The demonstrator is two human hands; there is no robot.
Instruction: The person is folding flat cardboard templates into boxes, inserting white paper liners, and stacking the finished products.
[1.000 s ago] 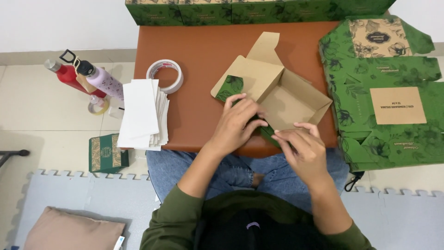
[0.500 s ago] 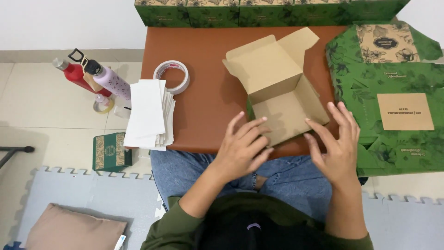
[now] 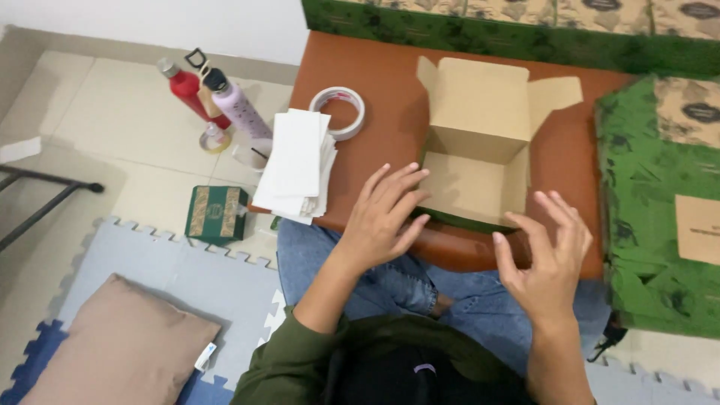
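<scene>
A folded cardboard box (image 3: 476,161), brown inside and green outside, stands open on the low brown table (image 3: 382,105) with its lid flap raised toward the back. My left hand (image 3: 386,217) hovers at the box's front left corner, fingers spread, perhaps just touching its edge. My right hand (image 3: 547,259) is raised near the front right corner, fingers apart, holding nothing and clear of the box.
A stack of white paper sheets (image 3: 300,161) and a roll of tape (image 3: 339,112) lie left of the box. Flat green printed box blanks (image 3: 660,202) are piled at right and along the back. Two bottles (image 3: 206,94) and a small green box (image 3: 216,214) are on the floor.
Both hands let go of the box and pulled back with fingers spread. The box now stands squared up and open; the view shifted right and nearer.
</scene>
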